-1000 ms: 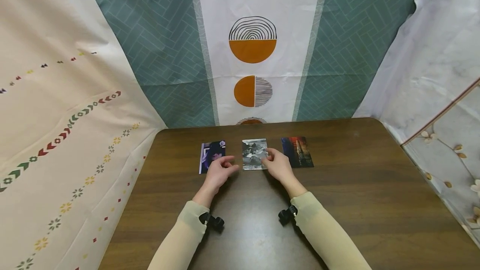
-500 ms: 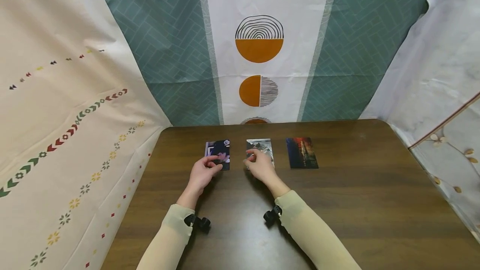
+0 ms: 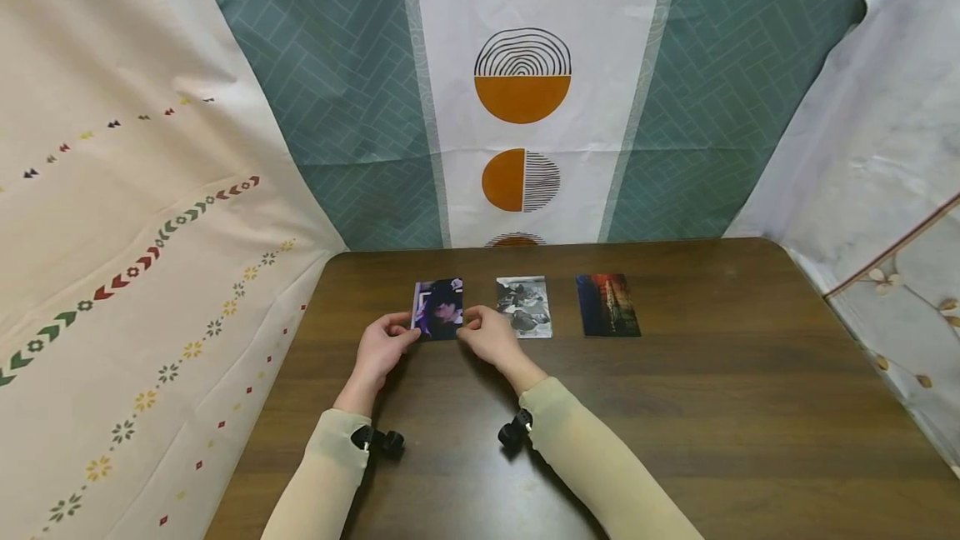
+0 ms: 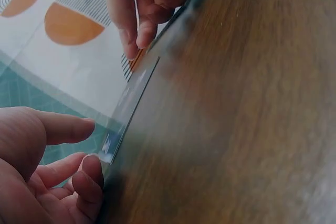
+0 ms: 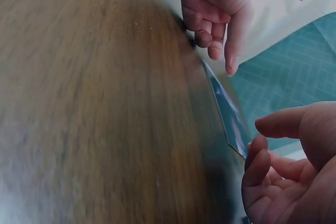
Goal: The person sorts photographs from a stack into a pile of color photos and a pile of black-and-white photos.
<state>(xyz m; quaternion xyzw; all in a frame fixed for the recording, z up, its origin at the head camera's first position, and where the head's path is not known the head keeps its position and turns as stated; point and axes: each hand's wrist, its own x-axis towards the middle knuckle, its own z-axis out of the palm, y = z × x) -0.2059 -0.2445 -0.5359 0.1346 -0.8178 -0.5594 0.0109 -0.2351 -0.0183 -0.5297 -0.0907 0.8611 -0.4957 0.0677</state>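
Observation:
Three small picture cards lie in a row on the brown table. At the left is a dark purple card [image 3: 438, 308] showing a figure. My left hand [image 3: 381, 348] is at its left edge, and my right hand [image 3: 489, 335] is at its right edge. The left wrist view shows my left fingertips by one corner of this card [image 4: 128, 111], thumb held apart from the fingers. From the right wrist, my right fingertips [image 5: 257, 156] meet the card's near corner, again with the thumb apart. A black-and-white card [image 3: 525, 305] is in the middle, a dark red-orange card [image 3: 607, 305] at the right.
The wooden table [image 3: 735, 390] extends to the right and toward me. Behind it hangs a green and white cloth [image 3: 517, 132]. A cream patterned cloth [image 3: 172, 290] borders the left side, a pale floral one [image 3: 877, 182] the right. Each wrist wears a small black camera.
Both hands have moved left. The right hand has gone from the middle card to the purple card's right edge; the left hand has slid off that card to its left edge.

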